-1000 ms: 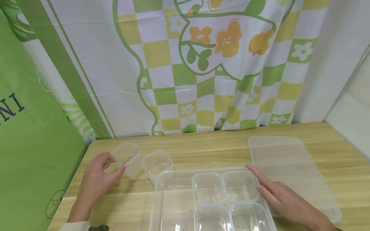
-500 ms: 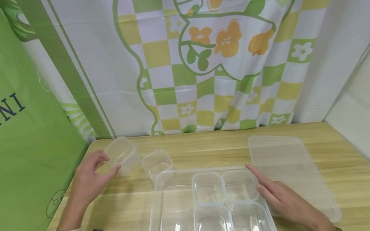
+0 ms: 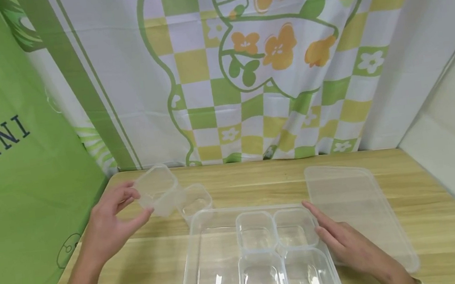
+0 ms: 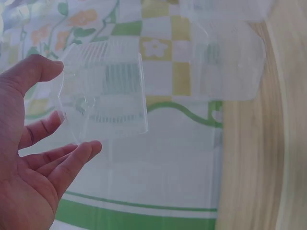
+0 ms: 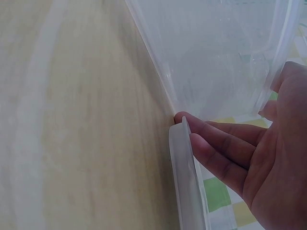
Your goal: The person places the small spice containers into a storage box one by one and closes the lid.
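My left hand [image 3: 111,221] pinches a small clear plastic container [image 3: 158,188] between thumb and fingertips, holding it tilted in the air at the table's left. In the left wrist view the container's ribbed wall [image 4: 105,91] sits between thumb and fingers. Another small container [image 3: 194,203] stands behind it on the table, partly overlapped in the head view. My right hand [image 3: 353,247] rests against the right rim of a large clear box [image 3: 193,256], fingers extended. Four-way grouped small containers [image 3: 258,233] stand inside that box's right side. The right wrist view shows fingertips [image 5: 199,127] low between box and lid.
A flat translucent lid [image 3: 355,212] lies to the right of the box, partly beneath my right hand. The wooden table [image 3: 256,180] ends at a patterned curtain [image 3: 251,130] behind. A green cloth [image 3: 22,205] hangs at the left.
My left hand has raised and tilted the small container, shifting it left and then back right, closer to the standing one. The right hand stays at the box rim.
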Tool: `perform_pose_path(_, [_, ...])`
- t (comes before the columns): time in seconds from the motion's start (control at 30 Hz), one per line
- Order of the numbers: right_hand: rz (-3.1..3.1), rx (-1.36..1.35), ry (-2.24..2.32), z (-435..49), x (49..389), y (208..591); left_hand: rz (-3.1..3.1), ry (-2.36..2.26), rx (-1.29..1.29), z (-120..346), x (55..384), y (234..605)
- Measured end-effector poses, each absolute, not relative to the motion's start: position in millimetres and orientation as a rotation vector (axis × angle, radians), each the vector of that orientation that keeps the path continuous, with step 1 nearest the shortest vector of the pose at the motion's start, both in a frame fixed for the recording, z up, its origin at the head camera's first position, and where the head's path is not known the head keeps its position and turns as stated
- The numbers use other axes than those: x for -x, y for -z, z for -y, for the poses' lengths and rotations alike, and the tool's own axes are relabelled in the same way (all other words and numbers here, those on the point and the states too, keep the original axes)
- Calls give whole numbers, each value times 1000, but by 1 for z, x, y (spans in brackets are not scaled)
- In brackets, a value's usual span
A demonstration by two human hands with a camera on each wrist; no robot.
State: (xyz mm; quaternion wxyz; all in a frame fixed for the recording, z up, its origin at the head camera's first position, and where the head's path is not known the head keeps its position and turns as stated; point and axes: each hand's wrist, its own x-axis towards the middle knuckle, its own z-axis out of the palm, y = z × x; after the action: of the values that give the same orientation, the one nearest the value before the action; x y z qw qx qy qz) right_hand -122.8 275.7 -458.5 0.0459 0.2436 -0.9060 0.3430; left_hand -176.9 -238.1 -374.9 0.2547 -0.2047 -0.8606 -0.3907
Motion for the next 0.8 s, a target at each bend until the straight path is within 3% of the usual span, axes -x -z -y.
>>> perform_pose_path(0.8, [2762,-749,-1064,-276,122,458,2294,894,1039,208,138,361])
